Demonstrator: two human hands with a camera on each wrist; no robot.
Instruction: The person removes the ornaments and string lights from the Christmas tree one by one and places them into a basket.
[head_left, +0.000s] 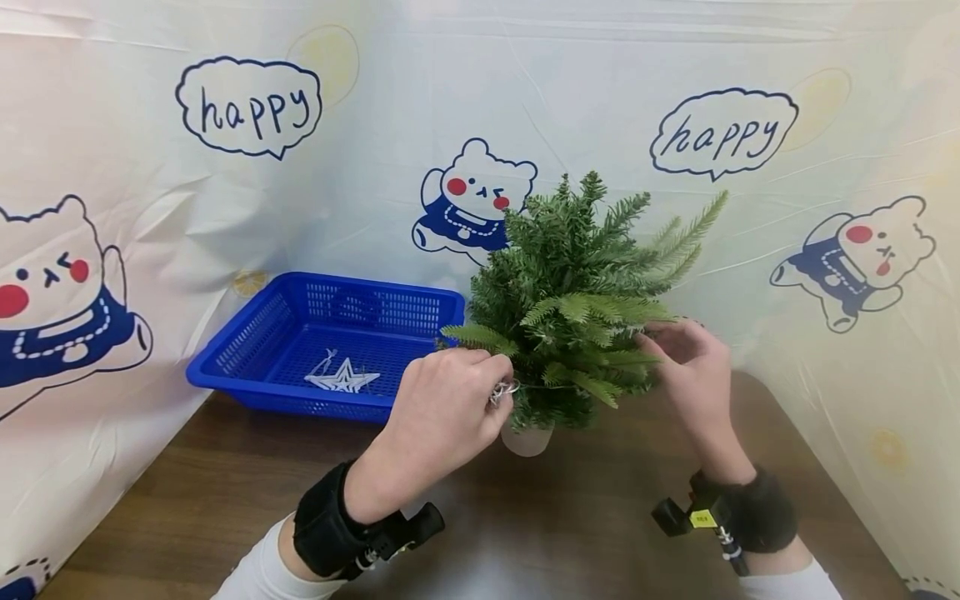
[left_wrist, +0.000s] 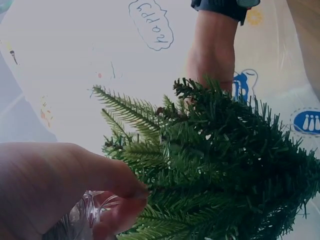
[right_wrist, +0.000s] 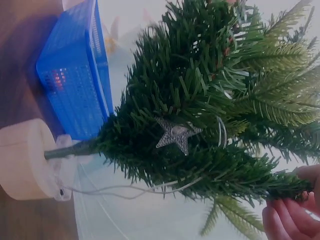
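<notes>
A small artificial Christmas tree (head_left: 570, 275) stands in front of me on a pale round base (right_wrist: 25, 160). At its left side my left hand (head_left: 450, 408) grips a bundle of clear light-string wire (left_wrist: 80, 220), partly hidden in the fingers. On the tree's right, my right hand (head_left: 693, 367) pinches the tip of a branch (right_wrist: 280, 185), thumb on one side and fingers on the other. Among the lower branches sits a clear plastic star (right_wrist: 177, 134). Thin wire (right_wrist: 115, 191) runs from a clear box (right_wrist: 63, 170) at the trunk's foot up into the greenery.
Left of the tree, a blue plastic basket (head_left: 225, 379) holds a white star ornament (head_left: 345, 377) with a hanging string. The brown wooden table (head_left: 600, 533) carries everything. Behind rises a pale curtain (head_left: 600, 50) printed with cartoon bears and speech bubbles.
</notes>
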